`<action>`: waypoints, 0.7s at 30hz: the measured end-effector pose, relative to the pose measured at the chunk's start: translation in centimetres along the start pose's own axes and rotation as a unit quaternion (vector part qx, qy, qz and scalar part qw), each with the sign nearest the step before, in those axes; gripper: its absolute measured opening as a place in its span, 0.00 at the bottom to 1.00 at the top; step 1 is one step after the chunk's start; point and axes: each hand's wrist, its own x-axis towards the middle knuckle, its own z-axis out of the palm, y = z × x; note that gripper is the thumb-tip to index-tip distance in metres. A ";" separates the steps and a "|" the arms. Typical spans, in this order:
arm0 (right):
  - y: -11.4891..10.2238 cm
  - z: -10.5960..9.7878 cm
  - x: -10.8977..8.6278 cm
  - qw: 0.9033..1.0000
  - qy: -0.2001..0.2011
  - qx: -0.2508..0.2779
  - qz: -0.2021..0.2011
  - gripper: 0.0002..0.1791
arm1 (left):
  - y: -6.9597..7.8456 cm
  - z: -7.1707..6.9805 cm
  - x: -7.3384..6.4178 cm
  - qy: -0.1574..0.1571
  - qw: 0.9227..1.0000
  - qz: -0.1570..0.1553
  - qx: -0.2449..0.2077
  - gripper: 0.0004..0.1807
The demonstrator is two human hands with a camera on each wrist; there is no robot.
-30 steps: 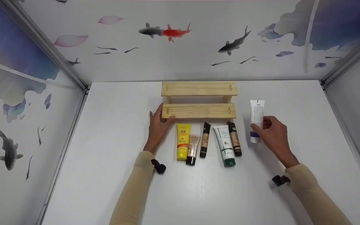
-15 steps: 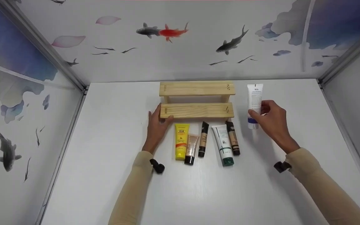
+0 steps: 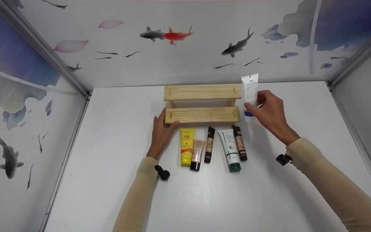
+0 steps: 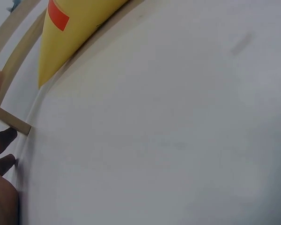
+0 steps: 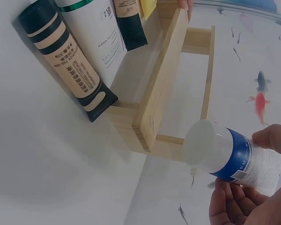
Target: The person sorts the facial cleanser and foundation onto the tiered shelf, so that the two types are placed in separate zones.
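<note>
Head view: right hand [image 3: 271,111], fingers pinching white tube [image 3: 250,90], is holding it beside right end of rack [image 3: 201,115]; left hand [image 3: 161,133] is gripping rack's left end; five other tubes [image 3: 187,148] are lying on desk [image 3: 204,199]

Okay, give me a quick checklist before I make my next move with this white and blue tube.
1. Right hand grips the white and blue tube: ok.
2. Left hand holds the wooden rack: ok.
3. Tube over the rack, if it goes there: not ok, beside its right end.
4. Gap between tube and rack: cannot tell, they look close.
5. Green-capped tube apart from the held one: ok.
</note>
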 end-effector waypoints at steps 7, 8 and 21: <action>-1.1 1.4 1.2 0.999 -0.002 0.000 -0.038 0.27 | -0.4 0.0 -0.1 -0.002 1.000 -0.004 -0.003 0.54; -1.3 1.6 1.3 0.999 0.000 0.000 -0.042 0.27 | -0.4 0.0 0.0 -0.002 1.000 -0.001 -0.004 0.54; -4.0 2.4 2.8 0.998 -0.009 0.017 -0.065 0.28 | 0.0 0.0 0.0 -0.004 1.000 0.001 -0.005 0.54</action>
